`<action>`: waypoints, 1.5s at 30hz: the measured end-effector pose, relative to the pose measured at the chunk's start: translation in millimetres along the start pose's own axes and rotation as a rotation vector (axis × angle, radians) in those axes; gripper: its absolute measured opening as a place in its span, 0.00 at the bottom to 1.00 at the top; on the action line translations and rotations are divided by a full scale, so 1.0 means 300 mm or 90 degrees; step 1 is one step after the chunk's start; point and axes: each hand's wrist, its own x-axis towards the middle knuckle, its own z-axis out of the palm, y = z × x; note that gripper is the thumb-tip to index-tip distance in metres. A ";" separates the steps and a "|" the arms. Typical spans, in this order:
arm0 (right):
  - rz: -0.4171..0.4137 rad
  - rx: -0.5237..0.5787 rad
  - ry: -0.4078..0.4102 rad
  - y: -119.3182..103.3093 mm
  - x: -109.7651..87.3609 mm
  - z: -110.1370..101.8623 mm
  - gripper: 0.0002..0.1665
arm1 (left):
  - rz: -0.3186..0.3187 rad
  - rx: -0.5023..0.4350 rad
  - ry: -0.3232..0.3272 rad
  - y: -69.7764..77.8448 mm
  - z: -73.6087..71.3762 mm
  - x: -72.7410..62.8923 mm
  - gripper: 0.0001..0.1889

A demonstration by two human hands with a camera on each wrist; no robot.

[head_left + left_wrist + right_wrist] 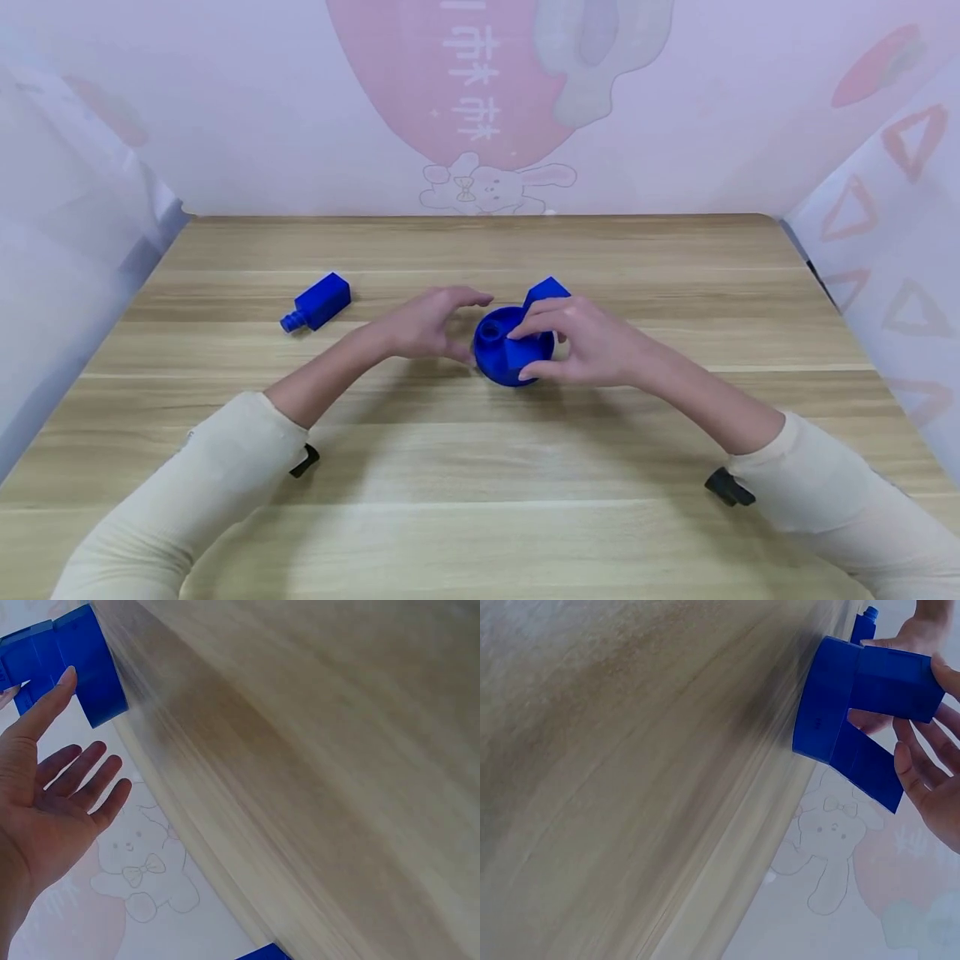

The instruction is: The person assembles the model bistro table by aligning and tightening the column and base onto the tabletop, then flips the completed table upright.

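A round blue base [492, 367] with a raised rim and a round socket [490, 332] sits on the table between both hands. My right hand [600, 342] pinches a blue rectangular block [519, 357] between thumb and fingers. This block stands up straight from the base in the right wrist view. Another blue block [870, 771] slants outward from the base, on the far side in the head view. To the left of the base, my left hand [427, 321] is spread and relaxed. Its thumb [54, 701] overlaps the base's side in the left wrist view.
A loose blue block [324, 300] with a ridged, threaded neck lies on its side on the wooden table [465, 517], left of the left hand. Behind the table's far edge stands a pale printed backdrop [262, 108]. Pale sheets hang on both sides.
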 end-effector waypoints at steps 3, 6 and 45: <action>0.001 -0.004 -0.008 0.012 -0.007 -0.010 0.20 | -0.002 0.007 0.015 -0.012 -0.008 -0.016 0.44; -0.004 -0.003 -0.017 0.023 -0.015 -0.023 0.20 | -0.018 0.019 0.043 -0.032 -0.033 -0.044 0.40; 0.074 0.028 -0.146 0.083 -0.089 -0.179 0.23 | -0.318 0.178 0.147 -0.266 -0.231 -0.322 0.34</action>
